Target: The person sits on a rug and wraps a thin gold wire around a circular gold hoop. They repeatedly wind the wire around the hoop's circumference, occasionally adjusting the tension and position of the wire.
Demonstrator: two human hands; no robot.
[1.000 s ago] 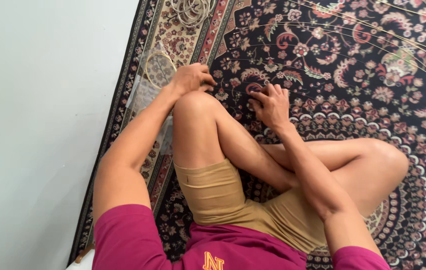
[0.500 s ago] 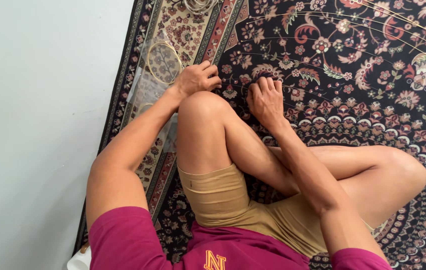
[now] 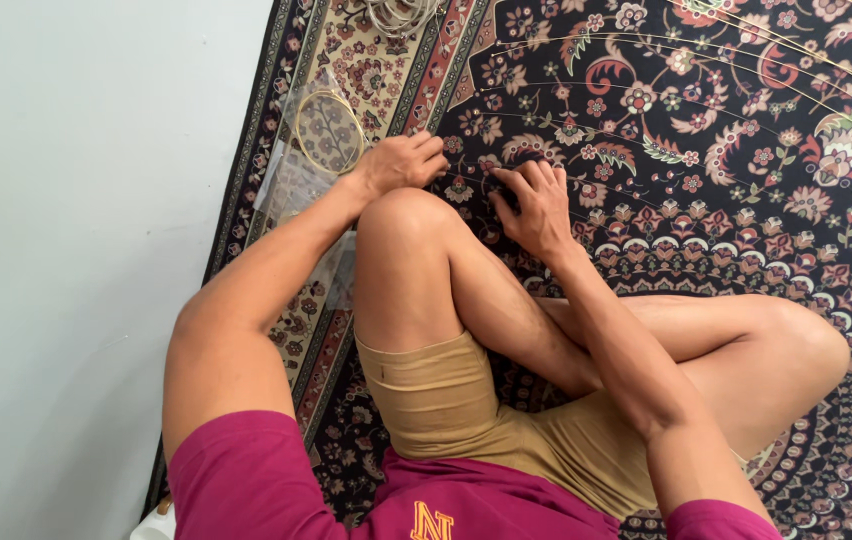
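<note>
Both hands pinched thin wire: left hand (image 3: pixel 401 163) curled closed, right hand (image 3: pixel 536 200) fingers gripping it; light, springy, near the rug's (image 3: pixel 746 230) left edge.

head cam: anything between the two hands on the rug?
Head view: only patterned rug between the left hand and right hand, with the raised knee just below the gap.

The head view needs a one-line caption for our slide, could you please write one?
Seated person's left hand and right hand pressing thin pale strands onto a dark floral patterned carpet.
</note>
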